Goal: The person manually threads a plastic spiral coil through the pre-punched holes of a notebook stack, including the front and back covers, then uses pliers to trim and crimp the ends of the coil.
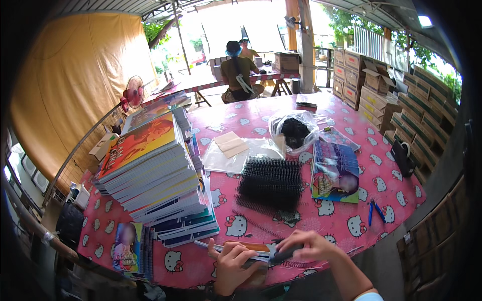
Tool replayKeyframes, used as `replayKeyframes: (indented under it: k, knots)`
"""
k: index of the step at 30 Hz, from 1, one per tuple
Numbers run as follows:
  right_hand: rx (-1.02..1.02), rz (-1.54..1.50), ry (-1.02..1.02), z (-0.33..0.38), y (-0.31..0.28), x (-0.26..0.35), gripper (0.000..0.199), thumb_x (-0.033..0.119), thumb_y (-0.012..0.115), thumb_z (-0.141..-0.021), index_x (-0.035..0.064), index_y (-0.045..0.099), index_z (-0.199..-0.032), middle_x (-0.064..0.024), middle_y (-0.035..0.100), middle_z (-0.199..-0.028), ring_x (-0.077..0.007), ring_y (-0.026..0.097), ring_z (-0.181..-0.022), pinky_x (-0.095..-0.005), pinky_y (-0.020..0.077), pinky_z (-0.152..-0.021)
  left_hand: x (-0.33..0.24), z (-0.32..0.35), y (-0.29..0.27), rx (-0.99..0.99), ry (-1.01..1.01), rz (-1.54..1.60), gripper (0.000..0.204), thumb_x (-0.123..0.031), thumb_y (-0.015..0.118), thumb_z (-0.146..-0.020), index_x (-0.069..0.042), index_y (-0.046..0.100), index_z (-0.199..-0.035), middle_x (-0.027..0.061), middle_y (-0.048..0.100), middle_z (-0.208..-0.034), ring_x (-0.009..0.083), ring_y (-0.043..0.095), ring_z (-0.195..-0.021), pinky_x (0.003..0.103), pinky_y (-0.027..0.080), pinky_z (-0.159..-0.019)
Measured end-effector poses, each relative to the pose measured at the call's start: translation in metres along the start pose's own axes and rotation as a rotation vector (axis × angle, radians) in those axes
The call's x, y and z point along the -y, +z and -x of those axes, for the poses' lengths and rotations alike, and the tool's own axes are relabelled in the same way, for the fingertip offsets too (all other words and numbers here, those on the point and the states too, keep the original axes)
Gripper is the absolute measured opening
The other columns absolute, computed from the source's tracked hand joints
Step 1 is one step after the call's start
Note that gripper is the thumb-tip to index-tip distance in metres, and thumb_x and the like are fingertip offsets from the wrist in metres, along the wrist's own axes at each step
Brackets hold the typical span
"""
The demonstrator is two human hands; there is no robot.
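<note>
Near the front edge of the table, my left hand (235, 266) is closed around a thin notebook (253, 247), thumb and fingers pressing it from both sides. My right hand (312, 246) bends over a dark object (286, 255) at the notebook's right end; its fingers are curled, and what they pinch is partly hidden. A single loose black spiral coil (256, 223) stretches just beyond the hands. Behind it lies a heap of black plastic coils (269, 184).
A tall stack of printed booklets (150, 170) rises at left, with a smaller stack (131, 248) nearer. Bound notebooks (335, 173), blue-handled pliers (375, 212), a bag of black material (294, 131) and a tape dispenser (402, 158) lie around. Two people sit beyond; cartons (427, 110) stand right.
</note>
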State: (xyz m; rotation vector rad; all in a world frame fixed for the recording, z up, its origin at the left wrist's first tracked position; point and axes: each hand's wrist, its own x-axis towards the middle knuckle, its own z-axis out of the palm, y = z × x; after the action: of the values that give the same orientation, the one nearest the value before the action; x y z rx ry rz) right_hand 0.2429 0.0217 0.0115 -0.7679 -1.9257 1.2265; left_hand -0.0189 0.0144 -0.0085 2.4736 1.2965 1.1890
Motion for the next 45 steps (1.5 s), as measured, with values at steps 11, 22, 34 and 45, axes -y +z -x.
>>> replayKeyframes:
  k: [11, 22, 34, 45]
  knots:
    - [0.162, -0.505, -0.164, -0.016, 0.003, 0.004, 0.036, 0.029, 0.063, -0.086, 0.0023, 0.067, -0.109, -0.0152, 0.063, -0.119, -0.0232, 0.059, -0.105, -0.0366, 0.0434, -0.092, -0.003, -0.003, -0.001, 0.006, -0.044, 0.023, 0.039, -0.038, 0.079, -0.063, -0.019, 0.068, -0.095, -0.0042, 0.061, -0.08, 0.0137, 0.059, -0.087, 0.055, 0.005, -0.108]
    - [0.061, 0.391, 0.22, -0.056, -0.005, -0.005, 0.039, 0.03, 0.065, -0.083, -0.0023, 0.066, -0.103, -0.0168, 0.065, -0.111, -0.0266, 0.059, -0.107, -0.0378, 0.0411, -0.096, 0.016, -0.003, -0.012, -0.046, -0.113, 0.0, 0.054, -0.039, 0.079, -0.064, -0.018, 0.065, -0.111, -0.0064, 0.06, -0.079, 0.0127, 0.058, -0.09, 0.062, 0.0, -0.108]
    - [0.143, 0.036, 0.081, -0.081, 0.021, -0.005, 0.055, 0.04, 0.068, -0.074, -0.0048, 0.066, -0.106, -0.0218, 0.062, -0.114, -0.0328, 0.056, -0.112, -0.0422, 0.0377, -0.101, 0.035, 0.013, -0.004, -0.496, -0.193, -0.007, 0.106, -0.049, 0.079, -0.063, -0.006, 0.026, -0.144, 0.0161, 0.038, -0.141, 0.0319, 0.037, -0.13, 0.058, 0.005, -0.111]
    - [0.212, -0.194, -0.031, -0.109, 0.025, -0.006, 0.039, 0.028, 0.067, -0.08, -0.005, 0.067, -0.1, -0.0192, 0.065, -0.109, -0.0247, 0.058, -0.103, -0.0344, 0.0457, -0.087, 0.052, 0.038, 0.035, -0.633, -0.453, 0.688, 0.113, -0.008, 0.086, -0.059, -0.001, 0.016, -0.147, 0.0153, 0.04, -0.134, 0.0249, 0.042, -0.124, 0.034, 0.035, -0.104]
